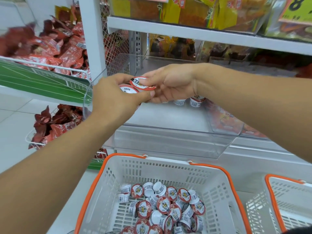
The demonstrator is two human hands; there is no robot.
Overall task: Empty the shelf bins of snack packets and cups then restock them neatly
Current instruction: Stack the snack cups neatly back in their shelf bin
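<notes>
My left hand (116, 97) is curled around a small cup (128, 89), its red and white lid facing up between my thumb and fingers. My right hand (170, 83) pinches a second cup (142, 83) by the rim, tilted so the lid leans toward me, and the two cups touch where my hands meet over the clear shelf bin (168, 141).

The bin is nearly bare: two cups in the bin (189, 100) stand upright at the back, partly hidden under my right hand (I cannot tell if more sit behind my wrist). Each cup is white with printed labels on the side and a red foil lid bearing a round emblem.

Below the bin, just in front of me, sits a white basket with orange rim (170, 168) with a heap of loose cups (163, 206) in it, some lid up, some on their sides, some upside down. A second basket (290, 196) stands to its right, its inside mostly out of view.

To the left, red snack packets (50, 46) fill wire racks. On the shelf above, yellow and orange packets (194, 10) sit in clear bins, blurred.
</notes>
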